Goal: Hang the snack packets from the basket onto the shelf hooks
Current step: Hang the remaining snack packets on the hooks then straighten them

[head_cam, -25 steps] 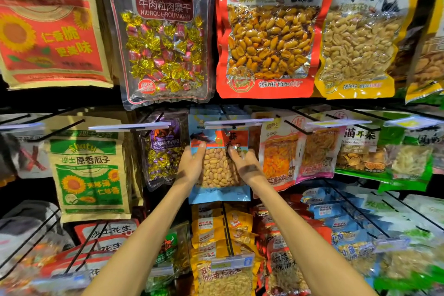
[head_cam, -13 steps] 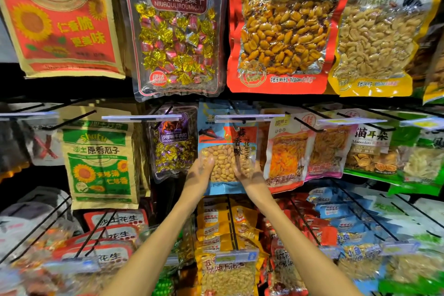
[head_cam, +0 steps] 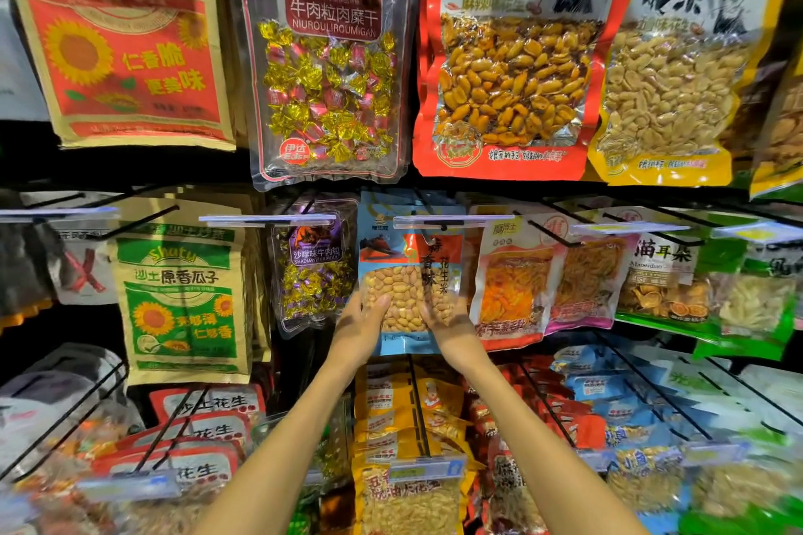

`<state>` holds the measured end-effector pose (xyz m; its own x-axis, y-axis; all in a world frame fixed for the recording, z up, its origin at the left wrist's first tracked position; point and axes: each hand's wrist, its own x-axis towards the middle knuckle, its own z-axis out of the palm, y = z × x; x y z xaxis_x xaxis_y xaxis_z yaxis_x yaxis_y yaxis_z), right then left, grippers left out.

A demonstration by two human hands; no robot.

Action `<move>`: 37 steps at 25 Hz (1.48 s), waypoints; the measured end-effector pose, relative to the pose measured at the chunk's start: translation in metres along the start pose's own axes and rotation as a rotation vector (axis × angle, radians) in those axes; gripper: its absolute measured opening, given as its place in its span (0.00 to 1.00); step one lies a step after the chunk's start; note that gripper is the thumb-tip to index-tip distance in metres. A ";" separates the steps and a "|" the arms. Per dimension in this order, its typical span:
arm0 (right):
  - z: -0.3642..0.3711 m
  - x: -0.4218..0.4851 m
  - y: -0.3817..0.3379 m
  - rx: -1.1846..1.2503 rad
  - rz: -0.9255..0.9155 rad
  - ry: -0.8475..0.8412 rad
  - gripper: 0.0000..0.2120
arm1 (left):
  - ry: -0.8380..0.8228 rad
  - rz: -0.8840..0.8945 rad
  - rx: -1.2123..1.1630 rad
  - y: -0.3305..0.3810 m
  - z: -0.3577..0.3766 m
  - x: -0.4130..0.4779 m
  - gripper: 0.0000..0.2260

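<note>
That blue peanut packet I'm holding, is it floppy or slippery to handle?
Likely floppy: the blue peanut packet is a soft pouch of loose nuts. Its glossy film may slip, so left hand and right hand both help.

The peanut packet (head_cam: pixel 408 274) has a blue border, an orange-red label with black characters and a clear window of pale tan nuts. At its 9 o'clock, the sweets packet (head_cam: pixel 310 274) shows purple and gold wrappers. Farther that way, the paper bag (head_cam: pixel 178 295) is tan with a green sunflower panel. At 12 o'clock, the bull packet (head_cam: pixel 334 56) has a red label over gold and pink wrappers.
</note>
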<state>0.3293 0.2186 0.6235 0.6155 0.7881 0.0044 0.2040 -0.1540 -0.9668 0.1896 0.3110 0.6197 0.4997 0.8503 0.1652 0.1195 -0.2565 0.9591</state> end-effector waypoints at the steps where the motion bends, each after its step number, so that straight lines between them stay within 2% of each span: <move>1: -0.001 -0.006 -0.004 0.004 -0.014 -0.010 0.48 | 0.002 0.005 0.004 0.001 0.000 -0.001 0.22; 2: 0.001 -0.006 -0.003 0.021 -0.008 -0.015 0.52 | 0.002 0.009 0.010 0.002 0.000 -0.004 0.21; 6: -0.002 -0.021 -0.013 -0.123 -0.029 0.021 0.43 | -0.008 0.007 0.027 0.004 -0.002 -0.011 0.22; 10: -0.006 -0.024 -0.016 -0.225 -0.003 0.032 0.42 | -0.037 -0.013 0.024 0.011 -0.004 -0.018 0.23; 14: -0.008 -0.026 -0.020 -0.335 0.013 0.050 0.43 | -0.079 -0.089 0.116 0.013 -0.011 -0.014 0.27; 16: -0.010 -0.024 -0.018 -0.423 0.026 0.034 0.40 | -0.094 -0.108 0.168 0.012 -0.015 -0.016 0.26; 19: -0.013 -0.030 -0.015 -0.613 -0.041 0.015 0.24 | -0.105 -0.063 0.360 0.013 -0.022 -0.025 0.24; 23: -0.027 -0.047 -0.019 -0.828 -0.144 0.002 0.17 | -0.133 0.028 0.796 0.022 -0.031 -0.037 0.28; 28: -0.055 -0.066 -0.026 -1.096 -0.214 -0.090 0.22 | 0.026 0.093 1.243 0.050 -0.024 -0.066 0.25; 30: -0.072 -0.073 -0.024 -1.177 -0.240 -0.135 0.24 | 0.046 0.069 1.300 0.056 -0.015 -0.077 0.24; 33: -0.094 -0.086 -0.018 -1.261 -0.294 -0.145 0.26 | -0.012 0.012 1.364 0.060 0.003 -0.092 0.26; 37: -0.123 -0.105 -0.013 -1.288 -0.325 -0.163 0.28 | -0.045 0.001 1.428 0.067 0.034 -0.113 0.25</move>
<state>0.3556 0.0645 0.6670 0.3239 0.9436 0.0691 0.9458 -0.3247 0.0007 0.1707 0.1823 0.6579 0.5231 0.8419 0.1322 0.8522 -0.5146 -0.0948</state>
